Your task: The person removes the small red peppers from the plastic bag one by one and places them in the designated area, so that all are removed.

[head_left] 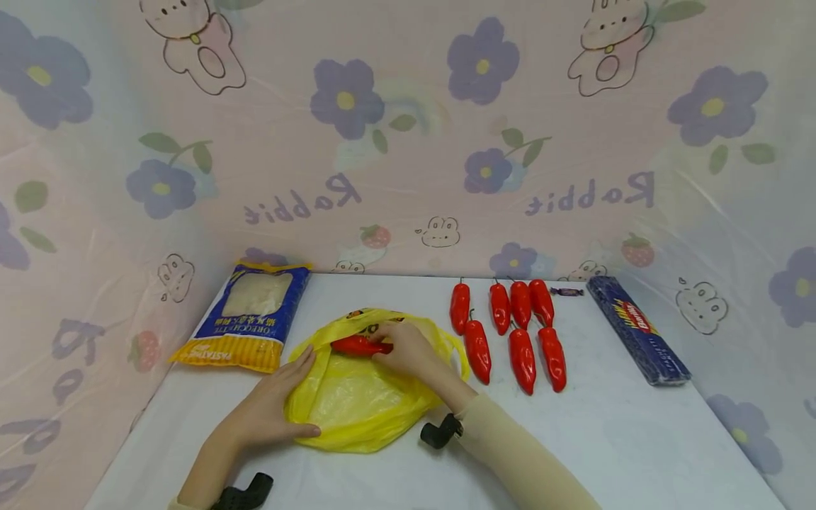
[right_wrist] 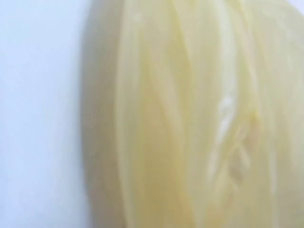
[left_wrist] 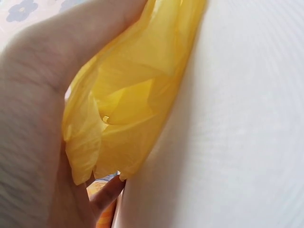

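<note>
A yellow plastic bag (head_left: pixel 357 397) lies on the white table with its mouth spread wide. My left hand (head_left: pixel 274 404) rests against the bag's left side, thumb apart from the fingers, touching the rim. In the left wrist view, yellow plastic (left_wrist: pixel 137 95) runs alongside that hand (left_wrist: pixel 33 95). Inside the bag's mouth, my right hand (head_left: pixel 408 350) pinches a red chili pepper (head_left: pixel 357 346) by one end. The right wrist view shows only blurred, pale yellow plastic (right_wrist: pixel 190 114) close up.
Several red chili peppers (head_left: pixel 478 350) lie in two rough rows right of the bag. A blue and yellow pasta packet (head_left: pixel 255 326) lies at the left. Farther right are a small wrapped candy (head_left: pixel 567 292) and a long dark blue packet (head_left: pixel 637 333). Patterned curtain surrounds the table.
</note>
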`<state>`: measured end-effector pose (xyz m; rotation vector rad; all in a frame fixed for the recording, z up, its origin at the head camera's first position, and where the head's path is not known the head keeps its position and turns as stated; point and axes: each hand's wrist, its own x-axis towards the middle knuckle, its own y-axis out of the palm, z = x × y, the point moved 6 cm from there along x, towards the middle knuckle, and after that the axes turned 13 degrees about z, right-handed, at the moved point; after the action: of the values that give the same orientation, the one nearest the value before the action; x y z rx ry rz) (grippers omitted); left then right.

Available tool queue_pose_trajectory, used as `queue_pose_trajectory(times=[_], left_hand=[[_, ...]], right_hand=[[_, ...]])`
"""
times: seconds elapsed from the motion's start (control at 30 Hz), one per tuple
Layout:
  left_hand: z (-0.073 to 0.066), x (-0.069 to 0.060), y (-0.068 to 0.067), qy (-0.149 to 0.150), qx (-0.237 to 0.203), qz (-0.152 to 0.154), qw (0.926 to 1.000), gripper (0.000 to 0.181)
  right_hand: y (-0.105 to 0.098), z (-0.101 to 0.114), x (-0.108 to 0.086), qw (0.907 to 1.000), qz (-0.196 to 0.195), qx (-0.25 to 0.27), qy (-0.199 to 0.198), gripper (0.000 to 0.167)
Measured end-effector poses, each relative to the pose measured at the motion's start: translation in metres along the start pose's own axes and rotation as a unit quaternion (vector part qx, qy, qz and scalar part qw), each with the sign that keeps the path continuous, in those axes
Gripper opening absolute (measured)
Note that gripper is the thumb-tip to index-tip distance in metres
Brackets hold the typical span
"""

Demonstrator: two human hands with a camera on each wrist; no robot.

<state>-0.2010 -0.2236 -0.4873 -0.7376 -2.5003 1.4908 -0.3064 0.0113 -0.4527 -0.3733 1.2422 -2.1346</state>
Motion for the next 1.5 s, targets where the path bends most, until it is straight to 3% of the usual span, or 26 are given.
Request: queue_pose_trajectory(times=[0.27,0.57,1.17,1.5], left_hand=[[0.0,-0.002,0.001,0.0,-0.004,0.002,1.0,0.123],[0.003,0.002,0.0,-0.005,-0.006,-0.003,1.0,0.124],[0.003,0.003,0.001,-0.004,-0.007,0.002,1.0,0.124],[0.004,0.003,0.002,0.004,-0.002,-0.004,1.0,0.124]], right_hand=[[0.001,0.002,-0.017,0.9993,0.003,0.034,0.015,0.02],[-0.013,0.004,-0.036,0.9987,-0.01,0.048,0.009,0.02],[-0.021,-0.013,-0.073,0.9962,-0.033,0.071,0.038,0.018],[-0.033,-0.011,-0.095,0.9934,-0.073,0.083,0.032,0.021]])
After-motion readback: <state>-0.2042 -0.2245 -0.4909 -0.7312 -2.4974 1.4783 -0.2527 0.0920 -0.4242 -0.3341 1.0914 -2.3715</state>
